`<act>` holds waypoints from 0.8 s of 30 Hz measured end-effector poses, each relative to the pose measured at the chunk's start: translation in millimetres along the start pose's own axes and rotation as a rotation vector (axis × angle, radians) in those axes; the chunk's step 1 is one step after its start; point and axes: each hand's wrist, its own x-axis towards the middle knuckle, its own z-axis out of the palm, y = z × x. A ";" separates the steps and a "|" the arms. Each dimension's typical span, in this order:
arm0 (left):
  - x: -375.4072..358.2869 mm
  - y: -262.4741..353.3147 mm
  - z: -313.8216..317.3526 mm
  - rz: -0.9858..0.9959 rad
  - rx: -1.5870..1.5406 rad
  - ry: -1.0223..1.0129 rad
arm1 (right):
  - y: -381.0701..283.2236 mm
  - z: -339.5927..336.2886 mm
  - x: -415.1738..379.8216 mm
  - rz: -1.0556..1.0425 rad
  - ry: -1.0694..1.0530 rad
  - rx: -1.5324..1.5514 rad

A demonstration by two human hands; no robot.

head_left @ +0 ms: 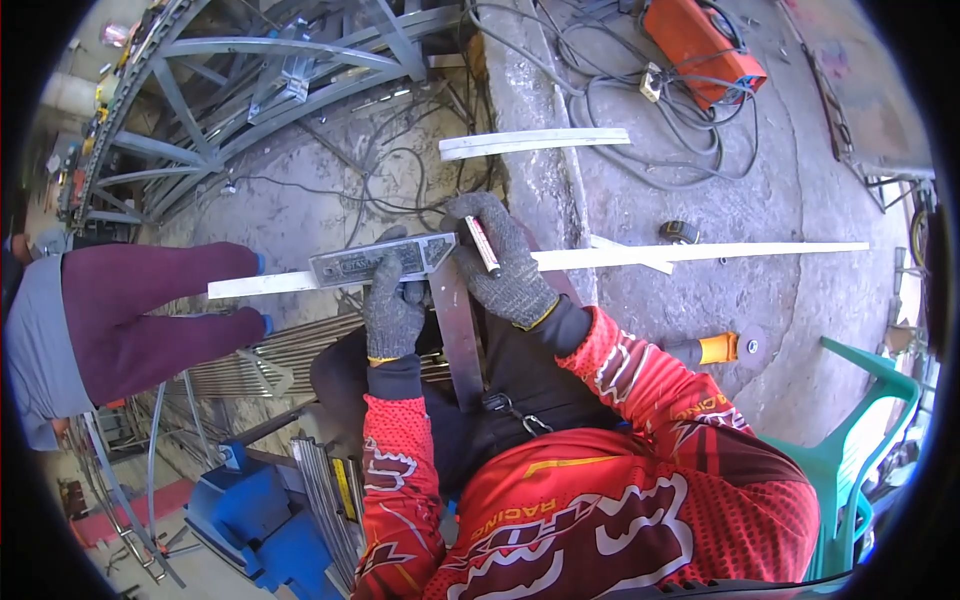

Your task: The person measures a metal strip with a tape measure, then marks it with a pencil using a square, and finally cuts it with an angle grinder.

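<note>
My left hand point(393, 312), in a grey knit glove, grips the thick grey stock of a try square point(365, 262) with the thumb on top. The stock lies along a long pale metal bar point(700, 254) that runs across in front of me. The square's flat blade point(457, 335) points back toward my lap. My right hand point(507, 268), also gloved, rests over the bar just right of the square's corner. Held in its curled fingers is a white marker pen point(482, 245) with red print. The pen's tip is hard to make out.
A short pale bar point(535, 143) lies beyond my hands. An orange machine point(705, 50) with coiled cables sits at far right. An angle grinder point(720, 348) and green chair point(855, 450) are on the right. Another person's legs point(150, 300) stand left, near a steel truss point(280, 48).
</note>
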 end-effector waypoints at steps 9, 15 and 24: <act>-29.6 -6.4 -4.8 0.565 1.351 -0.268 | -18.4 -6.7 -2.1 -0.090 0.002 -0.058; -87.2 -7.9 8.4 0.034 1.041 -0.246 | -18.5 -9.3 -5.9 -0.195 0.018 -0.137; -79.0 14.5 49.5 0.452 0.979 -0.115 | -66.0 -24.3 -8.5 0.018 0.032 0.182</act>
